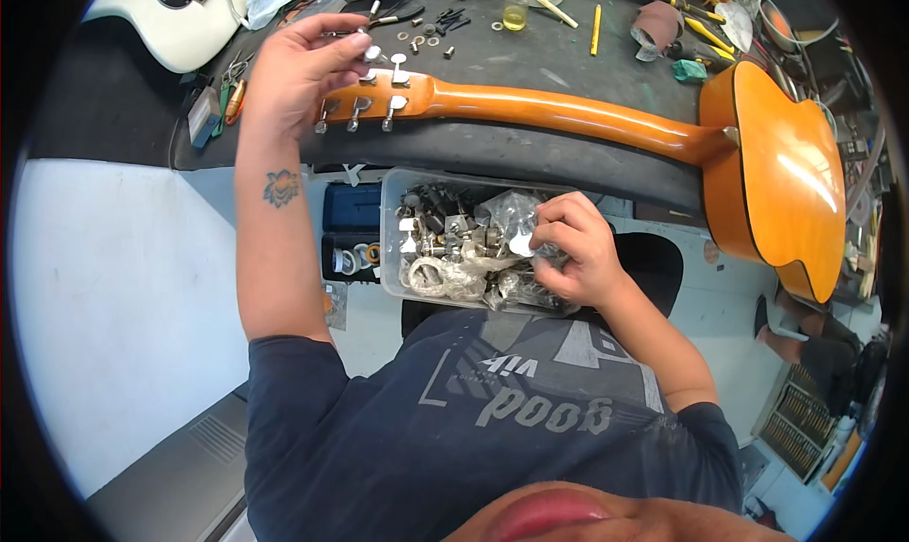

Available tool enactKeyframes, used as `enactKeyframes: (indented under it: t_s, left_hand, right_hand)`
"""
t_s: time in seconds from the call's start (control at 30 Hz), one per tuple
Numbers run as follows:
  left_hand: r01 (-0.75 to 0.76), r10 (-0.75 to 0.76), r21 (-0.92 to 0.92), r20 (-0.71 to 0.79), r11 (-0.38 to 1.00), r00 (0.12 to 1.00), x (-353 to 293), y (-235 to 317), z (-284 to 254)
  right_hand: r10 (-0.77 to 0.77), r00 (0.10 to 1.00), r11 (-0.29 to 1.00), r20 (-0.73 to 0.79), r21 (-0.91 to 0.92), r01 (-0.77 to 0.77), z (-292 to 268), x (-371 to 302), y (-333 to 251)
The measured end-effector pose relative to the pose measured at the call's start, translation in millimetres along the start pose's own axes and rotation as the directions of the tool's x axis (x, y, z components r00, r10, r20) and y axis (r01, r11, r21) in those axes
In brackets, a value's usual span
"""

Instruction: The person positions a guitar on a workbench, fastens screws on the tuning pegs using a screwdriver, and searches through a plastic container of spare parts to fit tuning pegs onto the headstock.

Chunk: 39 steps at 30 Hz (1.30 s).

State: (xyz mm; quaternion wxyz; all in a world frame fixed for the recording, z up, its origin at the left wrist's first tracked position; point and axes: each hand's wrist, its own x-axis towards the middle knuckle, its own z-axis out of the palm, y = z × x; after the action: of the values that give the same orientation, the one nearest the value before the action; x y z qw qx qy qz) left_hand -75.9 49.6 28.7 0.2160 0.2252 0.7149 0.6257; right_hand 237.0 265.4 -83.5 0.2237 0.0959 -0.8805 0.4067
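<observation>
My left hand (308, 64) is raised over the headstock (412, 95) of an orange-brown guitar. Its thumb and fingers pinch a small metal part, mostly hidden, right beside a silver tuning peg (372, 53). Other tuning pegs (399, 62) line both edges of the headstock. My right hand (579, 244) reaches into a clear plastic bin (388, 230) below the bench edge, its fingers curled on a crinkled clear plastic bag (511, 211). A pale, shiny oval piece (521, 245) shows by its fingertips. Loose metal hardware and more bagged parts fill the bin.
The guitar body (772, 182) overhangs the bench's right side. On the dark bench top (530, 64) lie small screws (454, 19), a yellow pencil (596, 31), a small bottle (515, 7) and pliers (710, 33). A white guitar body (180, 21) is at far left.
</observation>
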Motion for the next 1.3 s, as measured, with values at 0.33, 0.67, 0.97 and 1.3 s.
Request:
enactKeyframes:
  t_s: [0.33,0.67,0.97,1.3]
  left_hand:
    - [-0.093,0.205,0.339,-0.313,0.936,0.927,-26,-17,-101]
    - [-0.168,0.331,0.417,-0.359,0.893,0.872,-36,-115,-99]
    - [-0.111,0.394,0.5,-0.506,0.859,0.768,-65,-89,-84]
    - [-0.325,0.15,0.479,0.368,0.815,0.918,-114,-78,90]
  right_hand:
    - [-0.005,1.0,1.0,-0.01,0.002,0.005,1,-3,-1]
    - [-0.003,1.0,1.0,-0.002,-0.007,0.003,-3,1,0]
    - [0.244,0.941,0.937,-0.234,0.306,-0.167,-13,-15,0]
    - [0.049,0.993,0.974,0.11,0.214,-0.072,-22,-41,-43]
